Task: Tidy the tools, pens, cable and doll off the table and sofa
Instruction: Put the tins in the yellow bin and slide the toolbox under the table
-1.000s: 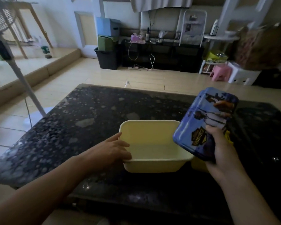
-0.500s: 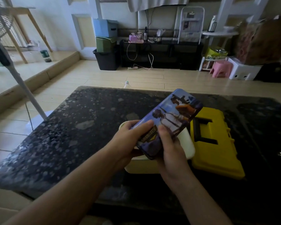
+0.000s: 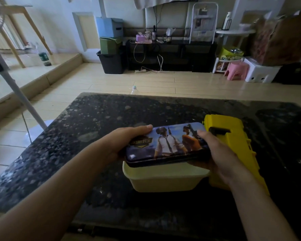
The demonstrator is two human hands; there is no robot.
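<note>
Levelled out from its tilt of half a second ago, the case [image 3: 165, 144] now lies flat and lengthwise just above the tub [image 3: 163, 181], held at both ends; a second ago only the right hand had it, off to the right of the tub, while the left hand rested on the tub's left wall. Left of the tub the table [image 3: 94, 127] shows only its speckled top. Over the tub's left end the left hand [image 3: 127, 141] grips the case, thumb pressed along the lid's far edge and the other fingers curled underneath, out of sight. The case is closed, and what it holds cannot be seen. Over the tub's right end the right hand [image 3: 221, 159] grips the other end the same way, thumb on the lid, fingers hidden below. Just right of the tub, touching or nearly so, the yellow toolbox [image 3: 236, 145] lies closed. As for progress, no loose tool, pen, cable or doll shows on the table, so that part looks mostly done; the case probably goes into the tub next. The sofa is out of view, so what remains there cannot be judged.
</note>
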